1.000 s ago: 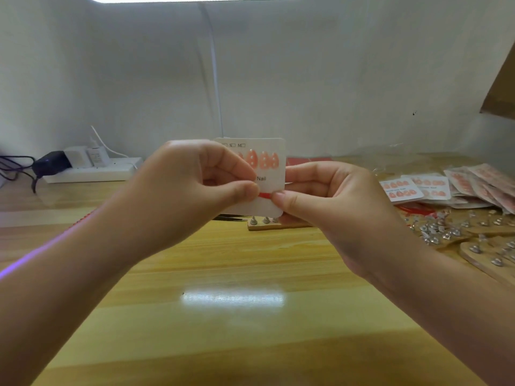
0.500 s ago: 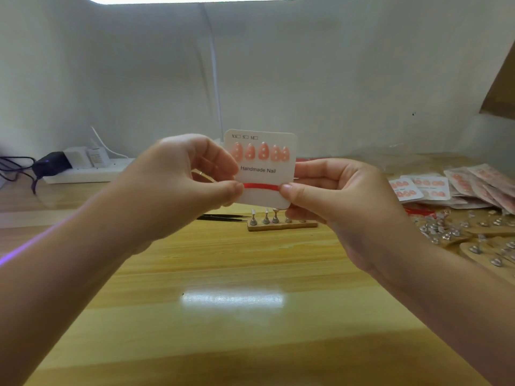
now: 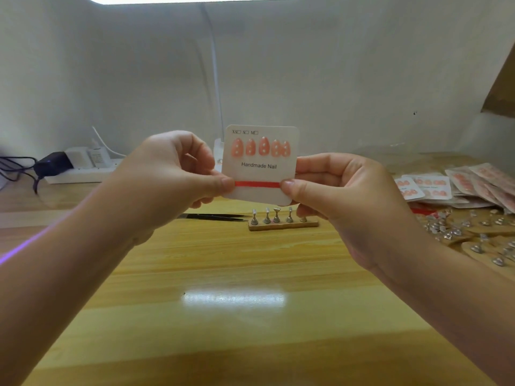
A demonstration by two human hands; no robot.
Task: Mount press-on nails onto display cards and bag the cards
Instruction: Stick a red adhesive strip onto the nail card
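While your left hand (image 3: 178, 174) and right hand (image 3: 331, 188) pinch the ends of the red strip (image 3: 257, 184), the card (image 3: 260, 165) stands upright above the bench (image 3: 223, 274), five nails (image 3: 260, 147) mounted. Mounting seems finished; next, likely seat the strip, then bag beside the bagged cards (image 3: 479, 182).

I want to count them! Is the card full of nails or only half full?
Half full. The card has five pink nails in its top row; below "Handmade Nail" lies only a red strip.
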